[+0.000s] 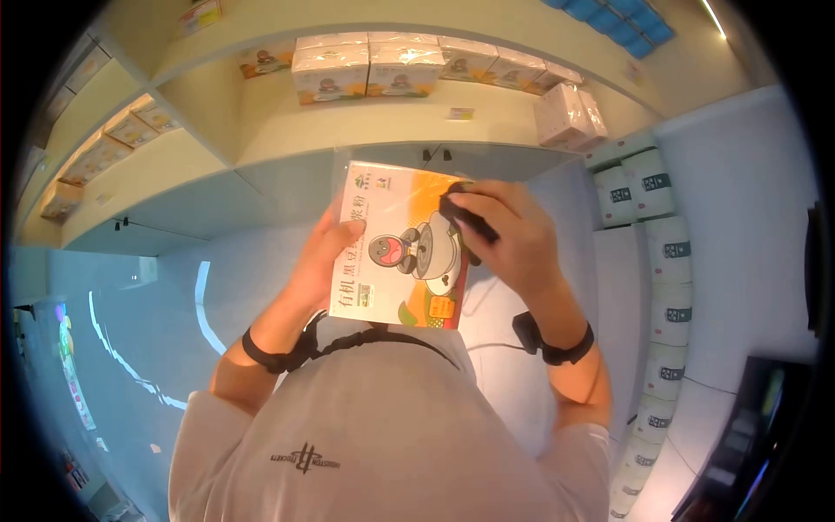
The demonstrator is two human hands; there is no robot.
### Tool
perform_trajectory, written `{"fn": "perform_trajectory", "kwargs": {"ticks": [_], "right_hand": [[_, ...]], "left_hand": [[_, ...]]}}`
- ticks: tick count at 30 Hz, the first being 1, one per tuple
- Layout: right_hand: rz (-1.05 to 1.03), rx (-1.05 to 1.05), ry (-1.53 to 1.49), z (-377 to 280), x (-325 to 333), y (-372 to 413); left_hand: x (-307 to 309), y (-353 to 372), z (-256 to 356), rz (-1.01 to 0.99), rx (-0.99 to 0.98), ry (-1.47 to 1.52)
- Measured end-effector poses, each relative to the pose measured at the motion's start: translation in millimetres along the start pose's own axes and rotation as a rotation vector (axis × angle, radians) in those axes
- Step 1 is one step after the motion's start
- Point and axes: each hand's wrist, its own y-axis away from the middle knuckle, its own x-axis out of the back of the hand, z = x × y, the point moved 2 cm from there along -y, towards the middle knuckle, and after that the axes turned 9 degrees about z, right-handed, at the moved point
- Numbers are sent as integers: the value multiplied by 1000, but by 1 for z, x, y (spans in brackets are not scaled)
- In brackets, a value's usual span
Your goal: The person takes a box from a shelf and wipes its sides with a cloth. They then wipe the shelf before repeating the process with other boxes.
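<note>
A white, yellow and orange box (391, 209) with a cartoon figure and a bowl on its front is held up before my chest. My left hand (322, 257) grips its left edge, the thumb lying on the front face. A black cloth-like item (470, 217) is pinched in my right hand (513, 230) against the box's upper right side. The fingers of my right hand are bent round the black item, and its far end is partly hidden by them. Clear wrapping shows at the box's top edge.
Shelves (487, 122) ahead hold rows of wrapped boxes (404, 78), with pale pink boxes (565, 117) at their right end. Closed cabinets (174, 209) run below. White cartons (670, 252) line the right side, near a dark screen (739, 435).
</note>
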Motion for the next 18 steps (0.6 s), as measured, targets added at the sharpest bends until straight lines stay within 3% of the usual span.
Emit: {"fn": "perform_trajectory", "kwargs": {"ticks": [2, 4, 6, 8, 12, 14, 16, 18], "right_hand": [[-116, 111, -97, -22, -4, 6], [-278, 116, -324, -46, -2, 24], [-427, 132, -363, -51, 3, 29], [-251, 221, -148, -26, -7, 22], [6, 43, 66, 9, -20, -11], [-32, 69, -12, -21, -17, 8], [-289, 136, -260, -48, -20, 32], [-278, 113, -357, -45, -27, 27]], "left_hand": [[7, -3, -3, 32, -15, 7], [14, -2, -2, 77, -23, 13], [17, -3, 0, 57, -74, -42], [15, 0, -4, 52, -43, -45], [4, -1, 1, 24, -60, -93], [5, 0, 4, 38, -67, -82], [10, -2, 6, 54, -72, -68], [19, -4, -1, 113, -131, -227]]}}
